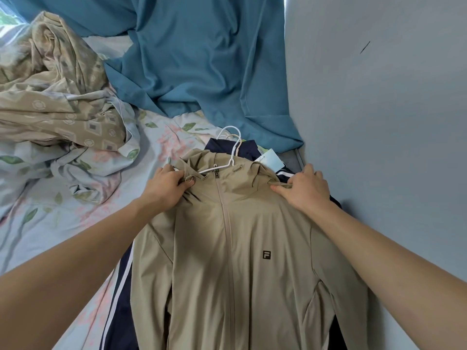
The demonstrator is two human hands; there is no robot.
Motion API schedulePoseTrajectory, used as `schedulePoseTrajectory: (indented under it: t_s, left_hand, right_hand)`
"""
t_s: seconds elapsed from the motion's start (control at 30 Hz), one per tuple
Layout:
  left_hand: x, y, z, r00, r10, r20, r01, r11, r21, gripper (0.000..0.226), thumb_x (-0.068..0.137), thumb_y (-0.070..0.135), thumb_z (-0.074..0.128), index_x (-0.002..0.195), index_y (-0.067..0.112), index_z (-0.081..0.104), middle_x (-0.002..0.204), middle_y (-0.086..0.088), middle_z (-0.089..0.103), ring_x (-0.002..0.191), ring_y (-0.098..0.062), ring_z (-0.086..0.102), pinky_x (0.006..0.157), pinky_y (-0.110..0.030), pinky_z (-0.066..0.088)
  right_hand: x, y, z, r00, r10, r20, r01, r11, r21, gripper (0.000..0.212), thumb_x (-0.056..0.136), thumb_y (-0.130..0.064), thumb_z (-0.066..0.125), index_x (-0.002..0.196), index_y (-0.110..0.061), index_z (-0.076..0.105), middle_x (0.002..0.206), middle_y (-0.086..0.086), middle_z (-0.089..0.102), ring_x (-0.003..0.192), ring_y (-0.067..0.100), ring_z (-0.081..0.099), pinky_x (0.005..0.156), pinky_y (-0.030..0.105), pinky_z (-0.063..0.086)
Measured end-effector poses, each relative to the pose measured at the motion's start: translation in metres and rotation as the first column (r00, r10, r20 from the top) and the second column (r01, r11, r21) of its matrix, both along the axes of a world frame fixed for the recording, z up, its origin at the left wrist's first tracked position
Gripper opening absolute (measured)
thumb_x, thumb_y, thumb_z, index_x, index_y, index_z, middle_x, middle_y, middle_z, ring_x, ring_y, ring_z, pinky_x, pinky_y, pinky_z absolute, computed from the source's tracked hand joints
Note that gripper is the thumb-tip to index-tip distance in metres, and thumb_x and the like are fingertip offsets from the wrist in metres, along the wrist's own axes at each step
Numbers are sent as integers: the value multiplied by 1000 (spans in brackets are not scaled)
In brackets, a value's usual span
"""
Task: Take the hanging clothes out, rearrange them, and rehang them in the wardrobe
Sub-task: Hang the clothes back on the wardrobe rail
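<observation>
Both hands pinching one beige jacket at its shoulders, left hand, right hand, two white hangers, one navy garment beneath

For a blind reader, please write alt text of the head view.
Both hands, left and right, grip the shoulders of a beige zip jacket on a white hanger, lying over a navy garment on a floral bedsheet.
</observation>
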State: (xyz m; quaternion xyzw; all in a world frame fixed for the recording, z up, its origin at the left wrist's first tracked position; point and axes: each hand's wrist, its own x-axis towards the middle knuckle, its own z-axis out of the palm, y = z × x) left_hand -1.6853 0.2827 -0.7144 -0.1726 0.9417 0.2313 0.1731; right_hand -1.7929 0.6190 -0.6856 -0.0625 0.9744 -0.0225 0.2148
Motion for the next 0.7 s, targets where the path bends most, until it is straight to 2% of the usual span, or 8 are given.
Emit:
schedulePoseTrajectory:
  t_s: [0.17,0.27,0.33,0.4,0.47,0.57,0.63,0.7]
  left_hand:
    - [15,6,2,997,21,-76,-19,1000,19,42,105,45,56,69,30,42,104,-3,42,115,-32,40,100,-43,41]
    - [24,7,0,988,43,-151,-38,999,39,38,105,46,55,75,23,50,107,-6,43,110,-30,40,101,-43,41]
    - [28,7,1,988,42,-151,-33,998,59,37,106,47,52,82,19,54,100,-5,51,101,-29,50,91,-43,46]
    - [32,5,6,992,22,-128,-14,997,70,38,106,51,49,83,20,52,85,-2,59,86,-29,59,77,-45,50]
    - [38,1,12,990,30,-139,-16,994,105,37,106,52,49,84,23,52,77,1,62,79,-27,60,73,-45,51]
    - [53,-4,32,974,96,-205,-39,963,265,23,105,50,55,85,38,57,78,12,65,80,-15,62,74,-41,50]
    - [66,-4,54,965,125,-230,-25,918,397,17,105,46,59,89,46,63,87,19,71,88,-11,66,81,-41,52]
    - [83,-3,86,962,137,-237,-6,876,482,12,103,47,61,95,43,69,93,14,74,92,-13,69,86,-44,54]
  right_hand:
    - [9,-2,-2,998,3,-60,1,998,61,70,85,-84,54,120,-28,75,134,5,41,122,34,44,98,43,43]
    - [13,-1,-3,999,-1,-32,3,998,58,72,86,-84,53,117,-23,75,132,6,45,121,34,49,97,43,44]
    - [15,0,0,1000,26,-15,-26,998,58,72,86,-85,50,106,-20,74,122,8,57,112,33,60,88,40,46]
    - [17,1,4,998,52,-30,-50,998,43,67,86,-86,49,82,-22,64,103,6,68,99,31,66,78,37,45]
    - [18,2,9,998,54,-33,-54,998,14,67,86,-86,49,70,-22,57,86,3,67,91,30,66,80,38,47]
    - [24,4,24,997,68,-22,-69,995,-66,66,88,-82,52,66,-21,65,75,0,59,88,30,63,86,42,48]
    - [31,9,39,994,95,-54,-102,984,-146,57,90,-75,58,74,-23,74,82,0,57,95,31,62,83,42,47]
    - [41,15,59,986,130,-106,-150,966,-211,50,93,-67,62,92,-21,81,108,2,59,108,28,57,90,42,47]
